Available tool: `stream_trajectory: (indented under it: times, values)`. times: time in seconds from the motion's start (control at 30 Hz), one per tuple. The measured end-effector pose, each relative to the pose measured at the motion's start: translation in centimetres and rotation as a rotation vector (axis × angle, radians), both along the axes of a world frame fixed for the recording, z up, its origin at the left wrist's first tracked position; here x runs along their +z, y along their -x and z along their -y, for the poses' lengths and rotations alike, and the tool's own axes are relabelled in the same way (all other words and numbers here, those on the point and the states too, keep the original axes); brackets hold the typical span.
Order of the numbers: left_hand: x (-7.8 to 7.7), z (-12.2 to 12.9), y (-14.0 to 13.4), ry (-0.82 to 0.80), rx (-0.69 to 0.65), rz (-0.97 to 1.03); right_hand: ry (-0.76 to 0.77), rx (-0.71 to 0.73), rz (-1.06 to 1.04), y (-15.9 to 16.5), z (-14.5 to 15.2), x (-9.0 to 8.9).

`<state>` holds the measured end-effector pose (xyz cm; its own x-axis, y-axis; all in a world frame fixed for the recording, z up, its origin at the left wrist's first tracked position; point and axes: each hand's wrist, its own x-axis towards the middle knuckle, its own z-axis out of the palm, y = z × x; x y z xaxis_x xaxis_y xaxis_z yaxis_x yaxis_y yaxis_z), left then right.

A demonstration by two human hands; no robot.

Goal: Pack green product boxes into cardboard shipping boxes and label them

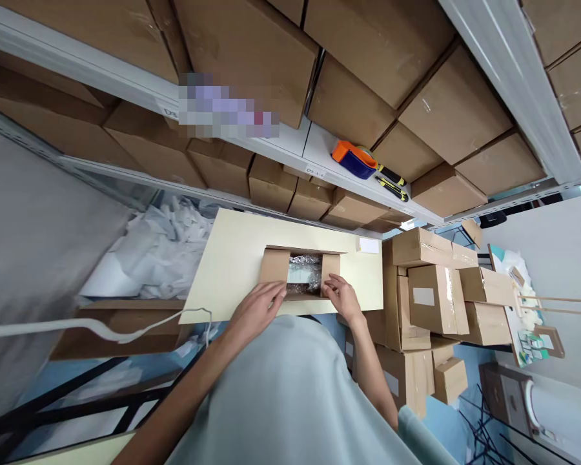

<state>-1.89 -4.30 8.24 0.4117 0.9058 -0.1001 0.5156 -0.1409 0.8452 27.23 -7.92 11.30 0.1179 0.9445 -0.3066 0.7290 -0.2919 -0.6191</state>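
Observation:
A small cardboard box (pixel 275 265) stands on the cream tabletop with its top open and its end flaps folded outward to left and right. Inside lies something in clear bubble wrap (pixel 306 261), with a pale flat piece showing through; its kind cannot be made out. My left hand (pixel 259 308) lies over the front corner of the left flap, fingers stretched out and the thumb near the opening. At the right flap, my right hand (pixel 341 297) touches the front corner with bent fingers that stay apart. Neither hand is inside the box.
A white label (pixel 368 245) lies at the tabletop's (pixel 237 258) back right. Above, a shelf holds cartons, an orange-and-blue tape dispenser (pixel 353 159) and yellow-black cutters (pixel 392 188). Stacked cartons (pixel 433 297) stand right; crumpled white packing material (pixel 159 245) and a cable (pixel 101 330) are left.

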Motion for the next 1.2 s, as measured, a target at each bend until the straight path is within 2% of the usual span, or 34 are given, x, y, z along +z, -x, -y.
stream_trajectory:
  times: [0.1, 0.2, 0.27, 0.33, 0.4, 0.53, 0.67, 0.77, 0.83, 0.93, 1.07, 1.13, 1.2]
  values:
    - [-0.6, -0.6, -0.4, 0.055, -0.019, -0.067, 0.063, 0.142, -0.071, -1.9, -0.9, -0.2]
    - [-0.9, -1.6, -0.6, 0.094, 0.026, -0.146, 0.088, 0.243, -0.106, -3.7, -1.9, -0.5]
    - [-1.0, -2.5, -0.7, 0.025, 0.138, -0.206, 0.056, 0.172, -0.017, -4.3, -2.5, -0.9]
    - [-1.0, -3.4, -0.8, -0.115, 0.269, -0.278, -0.005, 0.028, 0.115, -4.4, -3.1, -1.5]
    - [-0.9, -4.3, -0.9, -0.235, 0.308, -0.324, -0.06, -0.037, 0.183, -4.5, -3.5, -2.2]
    - [-0.9, -5.0, -0.8, -0.31, 0.179, -0.316, -0.159, 0.051, 0.141, -5.3, -3.8, -3.1]
    - [-1.3, -4.3, -0.2, -0.292, 0.23, -0.292, -0.216, 0.13, 0.15, -6.9, -3.6, -3.2]
    - [-2.1, -3.7, 0.5, -0.245, 0.249, -0.25, -0.207, 0.187, 0.131, -7.8, -3.3, -3.8]
    - [-2.7, -3.6, 0.8, -0.201, 0.279, -0.188, -0.203, 0.167, 0.045, -7.9, -3.1, -4.8]
    - [-3.1, -4.2, 0.7, -0.084, 0.404, -0.121, -0.198, -0.027, -0.197, -7.3, -3.1, -6.9]
    - [-2.4, -5.7, 0.0, 0.238, 0.598, -0.178, -0.159, -0.355, -0.484, -6.1, -3.4, -9.0]
    - [-1.8, -6.4, -0.3, 0.38, 0.659, -0.212, -0.141, -0.422, -0.549, -5.9, -3.4, -9.2]
    - [-1.3, -6.8, -0.5, 0.442, 0.689, -0.238, -0.143, -0.428, -0.574, -5.9, -3.1, -8.9]
